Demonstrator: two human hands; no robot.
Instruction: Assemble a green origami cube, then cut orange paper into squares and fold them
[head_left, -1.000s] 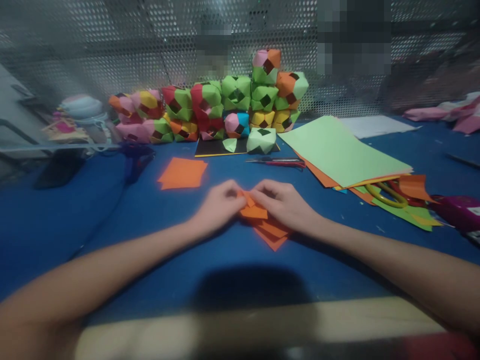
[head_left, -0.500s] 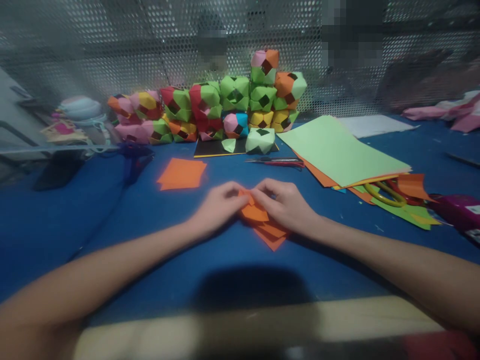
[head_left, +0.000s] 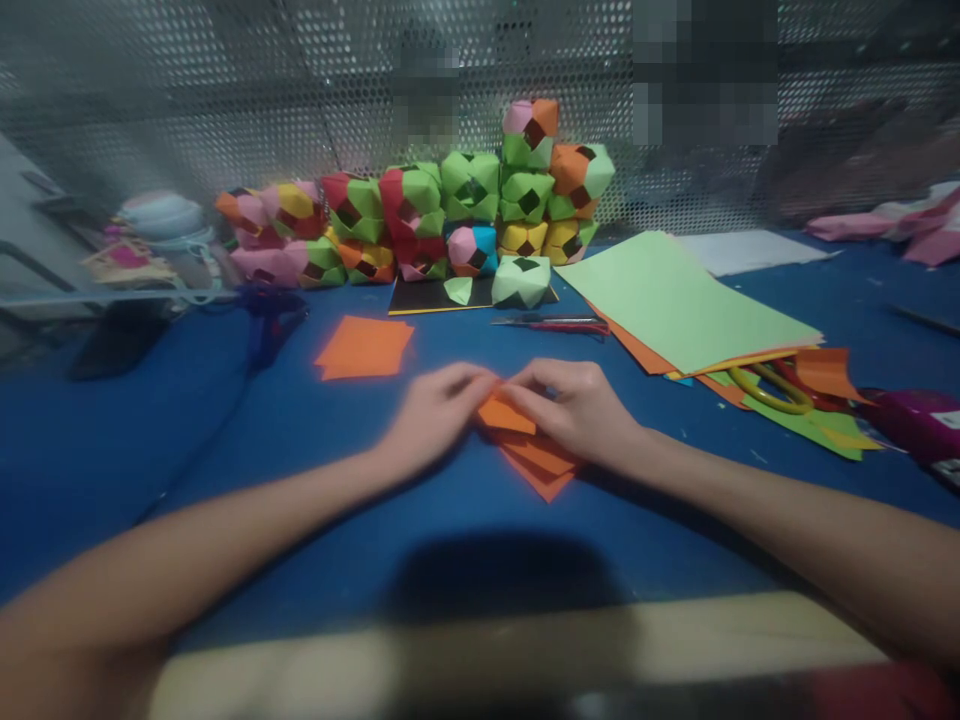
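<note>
My left hand (head_left: 435, 415) and my right hand (head_left: 581, 410) meet at the middle of the blue table, fingers pinched on a small folded orange paper piece (head_left: 504, 414). That piece rests on top of a little pile of orange paper squares (head_left: 541, 465), which lies partly under my right hand. A separate stack of flat orange squares (head_left: 365, 347) lies to the left, beyond my left hand.
Folded paper cubes in several colours (head_left: 465, 205) are piled against the perforated back wall. Large green and orange sheets (head_left: 686, 305) lie at the right, with yellow-handled scissors (head_left: 772, 392) under them. A thin red tool (head_left: 555, 323) lies behind my hands. A magenta object (head_left: 915, 425) sits far right.
The orange piece between my fingertips has been pressed flatter; its raised flaps are folded down now. Both hands have stayed in nearly the same place.
</note>
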